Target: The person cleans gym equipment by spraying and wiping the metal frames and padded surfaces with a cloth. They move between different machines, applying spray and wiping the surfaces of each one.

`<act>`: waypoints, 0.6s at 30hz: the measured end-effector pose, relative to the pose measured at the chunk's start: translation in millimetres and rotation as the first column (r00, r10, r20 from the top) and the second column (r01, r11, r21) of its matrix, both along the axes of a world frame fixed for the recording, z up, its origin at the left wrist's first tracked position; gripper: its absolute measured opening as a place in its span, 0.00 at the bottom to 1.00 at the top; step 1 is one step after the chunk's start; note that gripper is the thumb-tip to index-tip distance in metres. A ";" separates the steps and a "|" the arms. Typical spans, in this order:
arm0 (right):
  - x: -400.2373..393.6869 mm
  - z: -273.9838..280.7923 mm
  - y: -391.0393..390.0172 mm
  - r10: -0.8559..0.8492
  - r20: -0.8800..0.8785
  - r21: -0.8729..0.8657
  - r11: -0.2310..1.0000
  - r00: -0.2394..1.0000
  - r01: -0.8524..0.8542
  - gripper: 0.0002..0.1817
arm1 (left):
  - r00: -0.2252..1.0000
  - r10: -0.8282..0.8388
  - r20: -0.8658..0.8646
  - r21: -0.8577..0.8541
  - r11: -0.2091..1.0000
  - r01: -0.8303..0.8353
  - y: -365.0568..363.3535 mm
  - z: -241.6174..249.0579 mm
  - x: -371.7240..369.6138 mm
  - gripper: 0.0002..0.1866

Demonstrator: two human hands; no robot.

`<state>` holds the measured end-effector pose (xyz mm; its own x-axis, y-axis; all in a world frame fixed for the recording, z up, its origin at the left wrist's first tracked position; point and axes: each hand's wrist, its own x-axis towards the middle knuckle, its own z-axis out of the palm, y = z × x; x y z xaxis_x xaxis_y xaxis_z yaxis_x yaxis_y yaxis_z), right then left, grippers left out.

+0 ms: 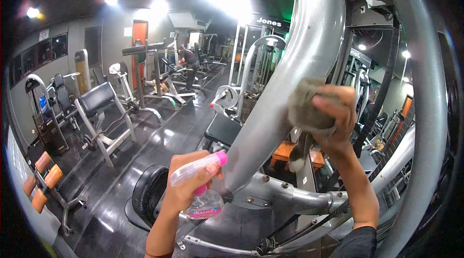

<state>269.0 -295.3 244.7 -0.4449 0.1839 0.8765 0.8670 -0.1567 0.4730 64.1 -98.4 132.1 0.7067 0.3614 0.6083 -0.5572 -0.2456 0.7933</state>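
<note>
My left hand (186,180) is wrapped round the neck of a spray bottle (205,206), a clear one with a pink nozzle and a label at its lower part. It is held upright, close to the lower end of a thick grey metal tube (270,113) of a gym machine. Higher up, my right hand (340,113) grips a grey-brown cloth (311,106), bunched up and pressed against the tube's right side. One end of the cloth seems to hang below the hand. The palm side of my right hand is hidden.
Beside me on the right rises another curved grey tube (425,89). Below are a bolted crossbar (275,195) and a black pad (150,193). A preacher curl bench (99,101) stands at left, an orange-brown wooden stool (285,154) beyond the tube. Further back a person (189,62) bends over equipment.
</note>
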 end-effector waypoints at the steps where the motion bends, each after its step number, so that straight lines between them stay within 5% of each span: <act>1: 1.8 -1.9 -0.7 -0.004 0.000 0.000 1.000 1.000 0.004 0.26 | 1.000 0.001 0.014 0.011 1.000 -0.002 -2.3 6.1 0.9 0.24; 4: 6.0 -17.4 0.7 -0.072 0.214 -0.023 0.997 0.974 0.079 0.27 | 0.999 -0.004 0.046 0.040 0.999 0.002 -8.0 24.5 6.1 0.23; 6: -3.3 -35.5 6.2 -0.053 0.488 -0.254 0.946 0.871 0.200 0.27 | 0.994 -0.028 0.103 0.041 0.999 0.023 -9.2 35.4 8.5 0.23; 10: 10.9 -35.1 6.7 -0.039 0.625 -0.250 0.936 0.780 0.248 0.32 | 0.989 -0.022 0.145 0.069 0.998 0.012 -4.7 52.0 7.2 0.26; 12: 27.5 -20.6 -0.7 0.083 0.245 -0.242 0.970 0.966 -0.022 0.33 | 0.989 -0.025 0.148 0.058 0.998 0.016 -2.9 54.8 6.5 0.27; 13: 30.3 -18.7 0.5 0.077 0.250 -0.239 0.971 0.965 -0.016 0.33 | 0.989 -0.010 0.150 0.045 0.999 0.004 -2.9 56.0 6.1 0.26; 15: 32.6 -15.9 4.5 0.221 -0.245 0.063 0.975 0.944 -0.212 0.30 | 0.990 -0.015 0.137 0.047 0.999 0.009 1.7 55.9 7.6 0.26; 18: 16.9 -35.7 17.9 0.234 -0.196 0.104 0.971 0.952 -0.217 0.29 | 0.993 -0.020 0.119 0.023 1.000 0.018 0.7 54.4 11.4 0.26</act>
